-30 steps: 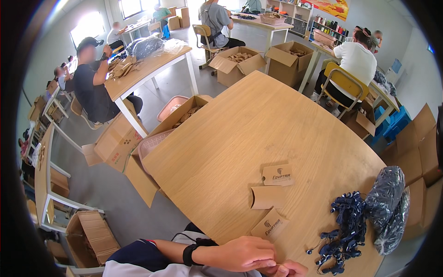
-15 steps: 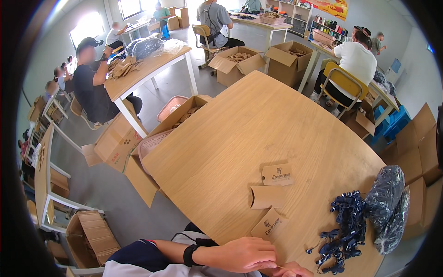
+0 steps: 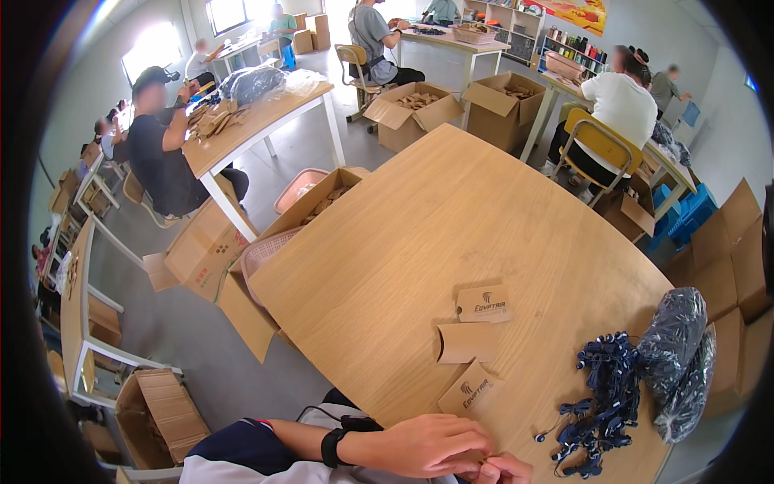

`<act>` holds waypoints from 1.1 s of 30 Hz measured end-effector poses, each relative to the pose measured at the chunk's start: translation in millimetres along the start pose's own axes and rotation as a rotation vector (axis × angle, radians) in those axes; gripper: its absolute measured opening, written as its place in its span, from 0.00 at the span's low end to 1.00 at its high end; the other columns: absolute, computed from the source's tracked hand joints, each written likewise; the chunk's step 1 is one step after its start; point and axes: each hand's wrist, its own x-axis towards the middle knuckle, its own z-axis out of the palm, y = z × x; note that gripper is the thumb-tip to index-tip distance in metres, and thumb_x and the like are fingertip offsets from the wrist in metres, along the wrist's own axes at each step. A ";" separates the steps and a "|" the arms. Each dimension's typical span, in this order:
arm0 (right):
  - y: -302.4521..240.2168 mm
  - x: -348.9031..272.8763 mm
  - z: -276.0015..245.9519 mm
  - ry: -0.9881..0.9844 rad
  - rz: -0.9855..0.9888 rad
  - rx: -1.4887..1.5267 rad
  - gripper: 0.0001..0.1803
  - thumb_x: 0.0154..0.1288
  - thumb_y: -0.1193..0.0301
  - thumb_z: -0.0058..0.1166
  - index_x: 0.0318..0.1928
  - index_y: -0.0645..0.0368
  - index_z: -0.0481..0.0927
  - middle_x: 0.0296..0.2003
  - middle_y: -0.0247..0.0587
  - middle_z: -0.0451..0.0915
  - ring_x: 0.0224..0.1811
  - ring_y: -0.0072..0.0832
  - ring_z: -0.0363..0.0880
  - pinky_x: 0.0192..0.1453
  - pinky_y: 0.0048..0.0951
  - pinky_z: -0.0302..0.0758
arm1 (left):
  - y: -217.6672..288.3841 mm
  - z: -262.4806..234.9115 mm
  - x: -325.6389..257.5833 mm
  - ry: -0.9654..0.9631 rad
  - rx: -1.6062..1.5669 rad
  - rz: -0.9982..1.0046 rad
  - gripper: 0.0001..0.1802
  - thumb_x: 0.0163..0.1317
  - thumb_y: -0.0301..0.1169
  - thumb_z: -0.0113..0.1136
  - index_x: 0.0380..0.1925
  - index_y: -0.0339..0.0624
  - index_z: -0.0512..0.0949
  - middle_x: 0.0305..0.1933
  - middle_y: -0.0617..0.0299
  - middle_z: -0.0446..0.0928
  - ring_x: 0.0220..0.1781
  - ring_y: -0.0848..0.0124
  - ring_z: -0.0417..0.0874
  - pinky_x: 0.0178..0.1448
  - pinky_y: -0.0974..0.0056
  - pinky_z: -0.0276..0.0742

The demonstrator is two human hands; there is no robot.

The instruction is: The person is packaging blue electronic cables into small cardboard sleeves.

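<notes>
Pale walls (image 3: 730, 109) enclose the room. Grey floor (image 3: 181, 332) shows left of the hands (image 3: 439, 444); a wood-topped desk (image 3: 419, 242) extends directly ahead of them. Bright windows (image 3: 151, 50) stand far ahead-left, shelving (image 3: 526, 39) far ahead, a yellow-backed chair (image 3: 606, 143) ahead-right.

The bare left hand (image 3: 435, 445), a black band (image 3: 330, 446) on its wrist, meets the bare right hand (image 3: 506, 468) at the near edge of the light-brown, wood-grained surface (image 3: 419, 258). Three small brown cardboard boxes (image 3: 466, 344) form a rough column; bundled navy corded earphones (image 3: 609, 379) and shiny dark plastic bags (image 3: 676, 343) lie to the right.
</notes>
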 end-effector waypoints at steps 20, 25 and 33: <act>4.7 -4.6 1.5 0.090 -0.050 0.103 0.14 0.73 0.63 0.52 0.48 0.60 0.70 0.18 0.33 0.66 0.18 0.17 0.58 0.21 0.21 0.55 | 0.6 -3.2 -1.6 0.013 0.072 0.114 0.10 0.72 0.37 0.52 0.36 0.43 0.75 0.34 0.55 0.76 0.34 0.57 0.79 0.37 0.59 0.74; 6.2 0.1 8.3 0.152 -0.058 0.150 0.14 0.73 0.62 0.52 0.46 0.60 0.70 0.17 0.33 0.65 0.17 0.17 0.57 0.20 0.21 0.54 | -1.6 -4.6 -0.2 0.043 0.003 0.132 0.06 0.61 0.25 0.60 0.37 0.43 0.73 0.37 0.62 0.74 0.34 0.63 0.75 0.38 0.62 0.71; 0.6 -5.2 5.8 0.193 -0.013 0.198 0.17 0.72 0.58 0.53 0.43 0.59 0.69 0.18 0.33 0.66 0.18 0.16 0.59 0.20 0.20 0.56 | -3.7 4.7 -8.0 0.010 0.002 0.092 0.05 0.61 0.26 0.60 0.35 0.42 0.74 0.37 0.62 0.75 0.35 0.62 0.77 0.38 0.62 0.72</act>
